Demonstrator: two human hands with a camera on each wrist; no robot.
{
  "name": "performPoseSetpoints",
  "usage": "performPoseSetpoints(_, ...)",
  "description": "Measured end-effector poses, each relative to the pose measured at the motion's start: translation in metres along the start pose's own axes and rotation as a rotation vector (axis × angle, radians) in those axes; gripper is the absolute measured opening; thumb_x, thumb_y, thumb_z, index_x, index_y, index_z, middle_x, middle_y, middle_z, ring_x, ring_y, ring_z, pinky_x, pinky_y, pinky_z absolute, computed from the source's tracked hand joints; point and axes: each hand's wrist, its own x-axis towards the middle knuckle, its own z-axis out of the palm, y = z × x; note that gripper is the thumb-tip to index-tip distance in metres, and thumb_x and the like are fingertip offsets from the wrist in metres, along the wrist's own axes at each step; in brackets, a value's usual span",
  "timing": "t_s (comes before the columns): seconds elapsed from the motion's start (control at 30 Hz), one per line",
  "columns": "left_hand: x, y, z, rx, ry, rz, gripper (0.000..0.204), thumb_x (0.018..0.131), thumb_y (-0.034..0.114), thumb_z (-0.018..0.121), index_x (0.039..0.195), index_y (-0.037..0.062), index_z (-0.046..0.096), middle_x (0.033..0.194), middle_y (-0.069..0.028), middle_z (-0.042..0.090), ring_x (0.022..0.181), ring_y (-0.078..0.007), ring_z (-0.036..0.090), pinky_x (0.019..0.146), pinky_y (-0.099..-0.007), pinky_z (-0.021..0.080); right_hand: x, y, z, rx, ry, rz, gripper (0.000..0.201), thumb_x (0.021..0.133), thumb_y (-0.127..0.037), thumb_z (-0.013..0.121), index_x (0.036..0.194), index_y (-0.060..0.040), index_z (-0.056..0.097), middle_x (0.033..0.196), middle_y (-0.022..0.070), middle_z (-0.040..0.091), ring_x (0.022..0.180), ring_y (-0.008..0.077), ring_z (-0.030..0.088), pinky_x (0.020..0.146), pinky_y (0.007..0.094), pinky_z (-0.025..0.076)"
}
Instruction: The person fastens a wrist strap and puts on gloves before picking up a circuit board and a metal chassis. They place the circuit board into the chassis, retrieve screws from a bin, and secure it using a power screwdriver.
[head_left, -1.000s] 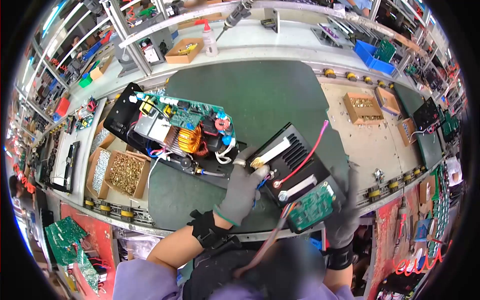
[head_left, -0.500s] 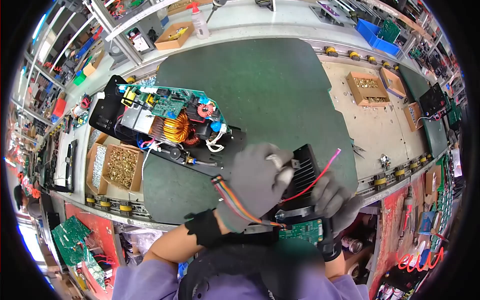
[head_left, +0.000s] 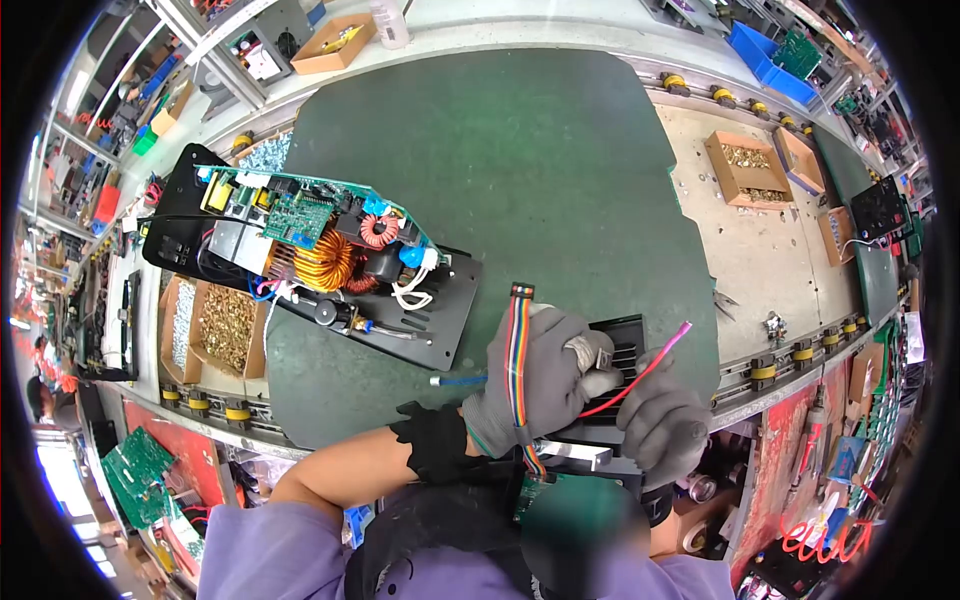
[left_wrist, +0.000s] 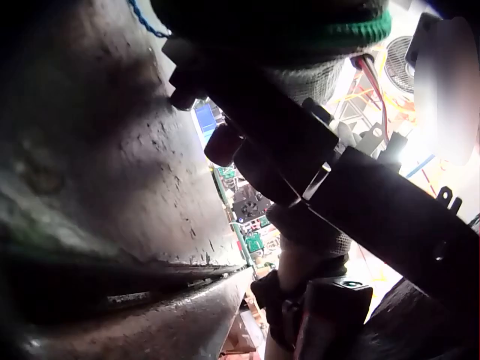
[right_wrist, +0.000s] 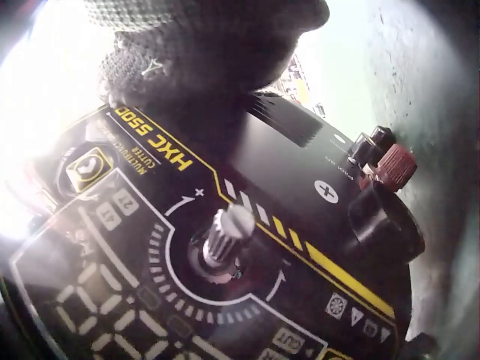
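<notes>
A black front panel [right_wrist: 247,142] printed "HXC 5500" stands tilted close to the person's body, its vented part [head_left: 632,345] showing between the hands. The gloved left hand [head_left: 540,370] curls its fingers at the panel's left side, a rainbow ribbon cable [head_left: 517,360] lying over its back. Opposite it, the gloved right hand [head_left: 665,425] grips the panel's right side. A red wire [head_left: 640,377] sticks up between them. The panel's face carries a metal knob [right_wrist: 229,232], a red terminal [right_wrist: 395,165] and a black round part [right_wrist: 386,221]. A blue wire [head_left: 460,380] pokes out past the left hand.
An open black chassis [head_left: 455,310] with a green circuit board [head_left: 300,212] and copper coils [head_left: 325,262] lies at left on the green mat [head_left: 500,150]. Cardboard boxes of screws [head_left: 225,330] stand beside it; another box [head_left: 750,190] and pliers [head_left: 727,300] are at right.
The panel has been lifted from lying on the mat and tilted toward the body. The left hand has moved right and the right hand up along the panel, while the ribbon cable has swung over the left hand.
</notes>
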Motion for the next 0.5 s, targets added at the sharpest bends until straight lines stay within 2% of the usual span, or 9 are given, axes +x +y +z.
performPoseSetpoints(0.03, 0.001, 0.002, 0.000, -0.021, 0.046, -0.002, 0.025, 0.069, 0.032, 0.073, 0.072, 0.0089, 0.065, 0.073, -0.0051, 0.058, 0.066, -0.0274, 0.054, 0.060, -0.0394, 0.042, 0.000, 0.001, -0.003, 0.002, -0.002, 0.008, 0.065, 0.100, -0.040, 0.036, 0.040, -0.0168, 0.042, 0.037, 0.0014, 0.045, 0.042, 0.0195, 0.047, 0.088, 0.0316, 0.039)
performPoseSetpoints(0.13, 0.000, -0.005, 0.001, -0.013, 0.009, 0.040, 0.026, 0.069, 0.033, 0.073, 0.073, 0.0090, 0.065, 0.073, -0.0043, 0.058, 0.068, -0.0267, 0.054, 0.061, -0.0381, 0.043, -0.002, 0.008, -0.010, 0.019, -0.067, -0.033, 0.063, 0.101, -0.037, 0.033, 0.043, -0.0169, 0.045, 0.039, 0.0012, 0.049, 0.042, 0.0202, 0.049, 0.083, 0.0316, 0.044)
performPoseSetpoints(0.17, 0.000, -0.006, 0.002, -0.008, 0.014, 0.034, 0.026, 0.069, 0.033, 0.073, 0.073, 0.0090, 0.065, 0.073, -0.0043, 0.058, 0.068, -0.0267, 0.054, 0.061, -0.0381, 0.043, -0.008, 0.011, -0.010, 0.120, 0.029, -0.006, 0.057, 0.099, -0.034, 0.038, 0.046, -0.0147, 0.045, 0.039, 0.0009, 0.043, 0.042, 0.0198, 0.048, 0.081, 0.0278, 0.045)
performPoseSetpoints(0.23, 0.000, -0.007, 0.004, -0.008, 0.015, 0.058, 0.032, 0.069, 0.035, 0.073, 0.086, 0.0079, 0.066, 0.077, -0.0052, 0.059, 0.071, -0.0274, 0.054, 0.064, -0.0402, 0.043, -0.018, 0.021, -0.013, 0.329, 0.211, 0.054, 0.048, 0.096, -0.027, 0.047, 0.051, -0.0101, 0.043, 0.037, 0.0003, 0.033, 0.042, 0.0188, 0.048, 0.077, 0.0202, 0.046)
performPoseSetpoints(0.27, 0.000, -0.005, 0.000, 0.004, 0.025, 0.048, 0.032, 0.069, 0.035, 0.073, 0.086, 0.0079, 0.066, 0.077, -0.0052, 0.059, 0.071, -0.0274, 0.054, 0.064, -0.0402, 0.043, -0.009, 0.024, -0.022, 0.478, 0.136, 0.078, 0.055, 0.100, -0.030, 0.039, 0.048, -0.0138, 0.034, 0.037, 0.0018, 0.033, 0.039, 0.0168, 0.041, 0.078, 0.0208, 0.048)
performPoseSetpoints(0.33, 0.001, 0.003, -0.012, 0.084, 0.019, 0.043, 0.048, 0.070, 0.037, 0.073, 0.105, 0.0062, 0.063, 0.085, -0.0091, 0.061, 0.077, -0.0296, 0.056, 0.070, -0.0439, 0.043, 0.016, 0.021, -0.010, 0.302, 0.190, -0.028, 0.057, 0.103, -0.029, 0.032, 0.048, -0.0167, 0.030, 0.038, 0.0010, 0.031, 0.036, 0.0154, 0.033, 0.078, 0.0221, 0.048)
performPoseSetpoints(0.37, -0.002, 0.007, -0.023, -0.011, 0.019, 0.021, 0.061, 0.071, 0.041, 0.072, 0.118, 0.0045, 0.057, 0.098, -0.0141, 0.062, 0.088, -0.0320, 0.058, 0.081, -0.0461, 0.043, 0.018, 0.022, -0.007, 0.376, 0.226, 0.006, 0.057, 0.104, -0.028, 0.027, 0.048, -0.0189, 0.031, 0.037, -0.0009, 0.030, 0.035, 0.0152, 0.029, 0.074, 0.0266, 0.048)
performPoseSetpoints(0.47, -0.021, 0.007, -0.066, -0.128, 0.082, 0.084, 0.062, 0.073, 0.048, 0.070, 0.117, 0.0052, 0.057, 0.108, -0.0164, 0.061, 0.098, -0.0332, 0.059, 0.090, -0.0483, 0.041, 0.048, 0.017, 0.019, 0.609, 0.190, 0.119, 0.058, 0.104, -0.029, 0.027, 0.047, -0.0207, 0.030, 0.038, -0.0025, 0.030, 0.035, 0.0138, 0.028, 0.073, 0.0281, 0.046)
performPoseSetpoints(0.5, -0.033, -0.002, -0.079, -0.188, 0.084, 0.153, 0.066, 0.074, 0.054, 0.067, 0.117, 0.0054, 0.057, 0.112, -0.0167, 0.060, 0.101, -0.0339, 0.060, 0.092, -0.0518, 0.041, 0.060, 0.020, 0.026, 0.607, 0.113, 0.134, 0.053, 0.104, -0.027, 0.027, 0.052, -0.0196, 0.033, 0.039, -0.0042, 0.029, 0.035, 0.0121, 0.028, 0.065, 0.0282, 0.045)
